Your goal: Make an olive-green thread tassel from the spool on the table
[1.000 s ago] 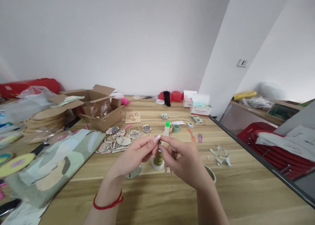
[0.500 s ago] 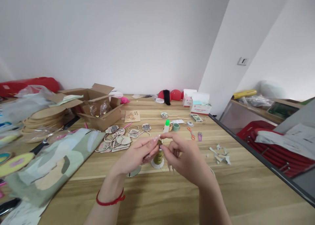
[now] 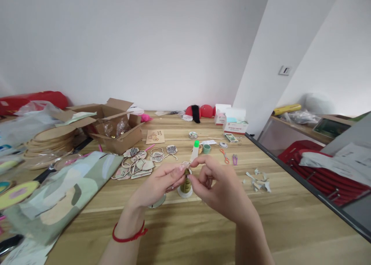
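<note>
My left hand point(image 3: 158, 183), with a red cord round its wrist, and my right hand point(image 3: 216, 184) meet fingertip to fingertip over the wooden table point(image 3: 185, 226). Both pinch something tiny between thumb and forefinger; it is too small to name. Just behind the fingertips stands a spool of olive-gold thread point(image 3: 185, 184) on a white base. A small round mirror-like disc point(image 3: 159, 201) lies flat under my left hand.
Wooden cut-out shapes point(image 3: 139, 164) lie beyond the hands, with a glue bottle with a green cap point(image 3: 195, 150), small scissors point(image 3: 223, 155) and paper scraps point(image 3: 256, 180). An open cardboard box point(image 3: 116, 129), stacked hoops point(image 3: 52, 141) and patterned fabric point(image 3: 60, 191) fill the left. The table's edge runs on the right.
Both hands stayed together at the spool; the fingers shifted slightly, the right forefinger curling higher. The view drifted a little.
</note>
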`<control>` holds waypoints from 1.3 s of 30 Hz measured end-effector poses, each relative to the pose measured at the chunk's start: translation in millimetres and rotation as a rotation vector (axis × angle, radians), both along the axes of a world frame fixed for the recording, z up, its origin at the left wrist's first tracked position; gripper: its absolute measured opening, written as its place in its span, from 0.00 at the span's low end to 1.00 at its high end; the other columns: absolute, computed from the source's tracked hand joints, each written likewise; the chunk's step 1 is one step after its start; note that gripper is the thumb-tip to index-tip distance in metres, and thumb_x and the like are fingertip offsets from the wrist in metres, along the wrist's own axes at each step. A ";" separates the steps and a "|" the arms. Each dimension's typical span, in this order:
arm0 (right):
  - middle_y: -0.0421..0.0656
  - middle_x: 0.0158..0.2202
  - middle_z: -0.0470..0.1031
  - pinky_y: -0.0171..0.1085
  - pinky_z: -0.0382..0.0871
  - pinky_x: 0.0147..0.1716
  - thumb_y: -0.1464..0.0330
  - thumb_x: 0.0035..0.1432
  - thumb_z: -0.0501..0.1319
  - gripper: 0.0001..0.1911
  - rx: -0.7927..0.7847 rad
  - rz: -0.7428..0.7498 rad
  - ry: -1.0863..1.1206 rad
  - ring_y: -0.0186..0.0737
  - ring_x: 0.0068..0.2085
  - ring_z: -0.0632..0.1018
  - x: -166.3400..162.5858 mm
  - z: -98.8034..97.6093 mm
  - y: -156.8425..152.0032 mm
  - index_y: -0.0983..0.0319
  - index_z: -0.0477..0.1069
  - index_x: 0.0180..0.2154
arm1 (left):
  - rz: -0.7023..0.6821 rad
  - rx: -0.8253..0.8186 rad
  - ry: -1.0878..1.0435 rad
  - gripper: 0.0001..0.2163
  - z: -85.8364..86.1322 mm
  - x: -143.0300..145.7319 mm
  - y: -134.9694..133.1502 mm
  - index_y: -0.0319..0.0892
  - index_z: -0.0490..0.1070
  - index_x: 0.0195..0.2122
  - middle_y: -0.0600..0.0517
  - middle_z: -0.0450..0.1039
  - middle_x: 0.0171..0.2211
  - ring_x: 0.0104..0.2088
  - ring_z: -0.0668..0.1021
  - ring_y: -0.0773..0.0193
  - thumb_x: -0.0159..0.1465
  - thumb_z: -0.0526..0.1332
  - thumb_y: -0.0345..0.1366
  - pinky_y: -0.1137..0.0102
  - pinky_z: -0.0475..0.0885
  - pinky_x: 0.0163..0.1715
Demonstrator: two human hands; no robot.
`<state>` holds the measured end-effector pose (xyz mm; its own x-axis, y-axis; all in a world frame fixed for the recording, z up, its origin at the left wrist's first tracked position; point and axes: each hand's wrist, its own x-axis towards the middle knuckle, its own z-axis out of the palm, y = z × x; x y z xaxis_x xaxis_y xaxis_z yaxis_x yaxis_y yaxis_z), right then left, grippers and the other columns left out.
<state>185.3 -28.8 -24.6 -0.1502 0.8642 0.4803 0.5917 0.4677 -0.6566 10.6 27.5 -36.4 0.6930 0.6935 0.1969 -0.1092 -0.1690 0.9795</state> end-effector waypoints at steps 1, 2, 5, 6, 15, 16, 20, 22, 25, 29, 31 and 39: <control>0.29 0.17 0.60 0.31 0.60 0.22 0.70 0.56 0.59 0.09 0.001 -0.001 -0.004 0.30 0.18 0.65 -0.1 0.3 -0.5 0.60 0.66 0.41 | -0.006 0.008 0.001 0.23 -0.6 -0.4 0.2 0.41 0.58 0.21 0.58 0.51 0.17 0.19 0.53 0.71 0.66 0.54 0.52 0.70 0.47 0.19; 0.29 0.17 0.59 0.31 0.60 0.22 0.70 0.56 0.59 0.09 0.005 -0.003 -0.009 0.30 0.18 0.65 -0.2 0.7 -1.0 0.60 0.66 0.40 | -0.008 0.016 0.001 0.23 -1.2 -0.7 0.4 0.41 0.58 0.21 0.58 0.51 0.17 0.19 0.53 0.71 0.66 0.54 0.52 0.70 0.47 0.19; 0.29 0.17 0.59 0.31 0.60 0.23 0.70 0.56 0.59 0.08 0.044 -0.010 -0.018 0.30 0.18 0.65 -1.0 1.1 -2.2 0.60 0.66 0.40 | -0.001 0.027 -0.006 0.23 -2.0 -1.1 0.3 0.41 0.59 0.21 0.58 0.52 0.17 0.19 0.54 0.71 0.66 0.53 0.52 0.70 0.48 0.19; 0.29 0.17 0.59 0.31 0.61 0.23 0.71 0.56 0.59 0.08 0.066 -0.017 -0.022 0.30 0.18 0.65 -1.2 1.0 -2.4 0.60 0.66 0.40 | 0.001 0.023 -0.013 0.23 -1.9 -1.1 0.2 0.41 0.60 0.21 0.57 0.53 0.17 0.19 0.54 0.71 0.66 0.53 0.52 0.70 0.48 0.19; 0.30 0.18 0.59 0.30 0.61 0.23 0.69 0.61 0.57 0.05 0.224 -0.096 -0.069 0.30 0.18 0.65 -1.3 -0.9 1.0 0.60 0.67 0.40 | -0.075 -0.098 -0.138 0.18 -2.0 1.9 1.6 0.39 0.65 0.24 0.56 0.60 0.18 0.18 0.62 0.73 0.68 0.55 0.45 0.75 0.56 0.17; 0.30 0.18 0.59 0.30 0.60 0.23 0.69 0.61 0.56 0.05 0.246 -0.104 -0.083 0.30 0.18 0.65 -1.9 -1.0 1.7 0.61 0.67 0.40 | -0.097 -0.152 -0.167 0.18 -2.5 2.4 2.0 0.39 0.65 0.24 0.57 0.59 0.18 0.16 0.61 0.73 0.67 0.56 0.45 0.76 0.55 0.15; 0.30 0.17 0.59 0.29 0.59 0.22 0.70 0.62 0.56 0.05 0.347 -0.141 -0.120 0.29 0.18 0.65 -3.0 -1.4 4.0 0.62 0.68 0.40 | -0.167 -0.320 -0.254 0.16 -3.5 5.3 3.8 0.39 0.64 0.24 0.58 0.58 0.17 0.13 0.56 0.76 0.66 0.58 0.43 0.79 0.51 0.09; 0.30 0.17 0.59 0.29 0.59 0.22 0.70 0.62 0.56 0.05 0.383 -0.164 -0.139 0.29 0.18 0.65 -2.3 -1.8 5.0 0.62 0.68 0.40 | -0.184 -0.364 -0.264 0.17 -3.2 7.1 4.2 0.39 0.64 0.24 0.60 0.55 0.16 0.13 0.53 0.76 0.66 0.58 0.44 0.80 0.49 0.09; 0.31 0.18 0.60 0.29 0.58 0.21 0.70 0.62 0.56 0.04 0.412 -0.189 -0.146 0.29 0.18 0.64 -0.5 -2.2 6.3 0.62 0.69 0.39 | -0.169 -0.378 -0.257 0.17 -2.9 9.8 4.1 0.39 0.63 0.24 0.61 0.52 0.15 0.14 0.52 0.76 0.66 0.59 0.45 0.81 0.49 0.11; 0.31 0.17 0.60 0.28 0.59 0.21 0.70 0.62 0.56 0.05 0.404 -0.204 -0.146 0.29 0.17 0.64 0.6 -2.7 7.2 0.62 0.70 0.38 | -0.134 -0.339 -0.251 0.18 -3.3 11.6 3.3 0.39 0.63 0.24 0.60 0.52 0.16 0.16 0.54 0.76 0.65 0.60 0.45 0.81 0.51 0.15; 0.31 0.17 0.61 0.28 0.59 0.21 0.70 0.62 0.57 0.05 0.407 -0.219 -0.155 0.29 0.17 0.65 0.6 -3.2 7.1 0.62 0.70 0.38 | -0.132 -0.332 -0.244 0.18 -3.4 11.5 2.8 0.38 0.63 0.24 0.60 0.53 0.16 0.17 0.55 0.76 0.65 0.60 0.45 0.81 0.51 0.15; 0.31 0.17 0.62 0.28 0.59 0.21 0.70 0.62 0.57 0.04 0.409 -0.222 -0.167 0.29 0.18 0.65 2.3 -3.0 8.0 0.62 0.70 0.38 | -0.153 -0.350 -0.205 0.16 -3.2 9.8 2.3 0.40 0.63 0.25 0.60 0.55 0.16 0.15 0.55 0.75 0.66 0.58 0.43 0.79 0.52 0.12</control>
